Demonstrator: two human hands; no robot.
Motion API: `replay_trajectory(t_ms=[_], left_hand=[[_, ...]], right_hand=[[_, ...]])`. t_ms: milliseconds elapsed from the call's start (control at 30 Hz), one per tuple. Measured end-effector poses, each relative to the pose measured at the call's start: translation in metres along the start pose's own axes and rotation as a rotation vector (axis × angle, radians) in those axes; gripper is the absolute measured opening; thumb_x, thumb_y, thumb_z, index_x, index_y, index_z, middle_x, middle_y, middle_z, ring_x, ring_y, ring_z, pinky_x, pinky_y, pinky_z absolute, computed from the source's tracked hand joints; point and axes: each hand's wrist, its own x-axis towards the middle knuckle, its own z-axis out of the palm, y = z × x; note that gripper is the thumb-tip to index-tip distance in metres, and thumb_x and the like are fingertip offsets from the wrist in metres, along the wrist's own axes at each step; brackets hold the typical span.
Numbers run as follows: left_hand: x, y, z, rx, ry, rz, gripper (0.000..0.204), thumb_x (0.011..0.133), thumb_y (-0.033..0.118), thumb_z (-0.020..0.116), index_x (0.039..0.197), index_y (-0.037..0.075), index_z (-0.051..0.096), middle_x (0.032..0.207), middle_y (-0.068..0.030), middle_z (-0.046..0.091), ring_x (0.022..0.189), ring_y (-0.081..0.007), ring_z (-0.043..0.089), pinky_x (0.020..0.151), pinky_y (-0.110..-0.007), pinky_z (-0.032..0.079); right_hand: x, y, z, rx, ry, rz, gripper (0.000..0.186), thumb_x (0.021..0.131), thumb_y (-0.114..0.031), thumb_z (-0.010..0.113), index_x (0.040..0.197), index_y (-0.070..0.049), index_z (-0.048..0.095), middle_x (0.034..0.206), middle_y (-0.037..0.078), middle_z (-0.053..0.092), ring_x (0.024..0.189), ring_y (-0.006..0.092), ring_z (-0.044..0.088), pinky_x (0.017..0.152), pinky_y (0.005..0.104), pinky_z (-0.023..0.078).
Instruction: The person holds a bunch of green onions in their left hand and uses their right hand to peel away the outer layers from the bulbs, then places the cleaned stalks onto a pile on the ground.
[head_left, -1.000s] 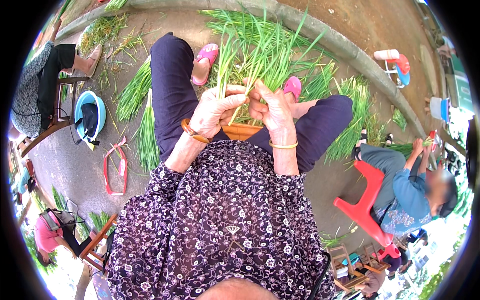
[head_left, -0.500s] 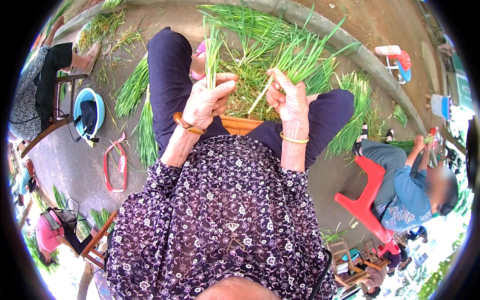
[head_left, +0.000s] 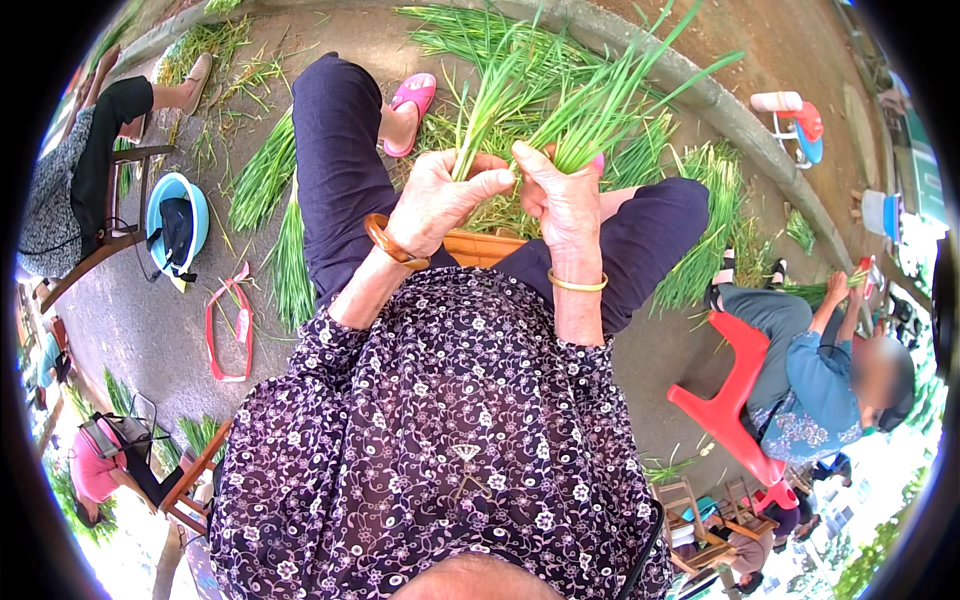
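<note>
My left hand [head_left: 435,203], with a brown bangle at its wrist, is closed around a small bunch of long green chives [head_left: 482,118] with pale stems. In my right hand [head_left: 562,205], a fuller bunch of chives [head_left: 592,112] is gripped, its leaves fanning up and to the right. Thumbs and fingertips of both hands almost meet above my lap. Beneath them lie yellowish trimmings [head_left: 497,215] by the orange-brown edge [head_left: 482,248] of a seat or container between my knees.
More chives lie in heaps left [head_left: 266,178] and right [head_left: 700,235] of my legs. At left are a blue basin [head_left: 204,222] with a black bag in it and a red strap [head_left: 246,330]. A person [head_left: 815,370] sits by a red stool [head_left: 735,385] at right. A curb [head_left: 740,120] curves beyond.
My hands have come closer together. The left bunch has swung right and tilts beside the right one. A pink slipper at upper left now shows fully.
</note>
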Motion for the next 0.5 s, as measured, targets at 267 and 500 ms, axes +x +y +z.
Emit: replay_trajectory(t_ms=[267, 500], left_hand=[[0.002, -0.004, 0.001, 0.132, -0.014, -0.039, 0.016, 0.074, 0.018, 0.054, 0.074, 0.003, 0.059, 0.056, 0.0029, 0.052, 0.039, -0.0001, 0.032, 0.035, -0.016, 0.019], [-0.015, -0.015, -0.010, 0.070, -0.059, -0.206, 0.014, 0.072, 0.015, 0.052, 0.070, 0.002, 0.057, 0.053, 0.0033, 0.046, 0.037, 0.0000, 0.029, 0.034, -0.016, 0.018]], right_hand=[[0.000, 0.010, 0.002, -0.026, 0.123, -0.001, 0.021, 0.066, -0.012, 0.070, 0.064, -0.007, 0.050, 0.048, -0.004, 0.044, 0.034, 0.0032, 0.033, 0.030, 0.0180, 0.021], [0.014, -0.013, -0.028, 0.117, 0.192, -0.179, 0.018, 0.069, -0.007, 0.066, 0.067, -0.005, 0.048, 0.057, 0.006, 0.053, 0.034, 0.0058, 0.038, 0.027, 0.0190, 0.028]])
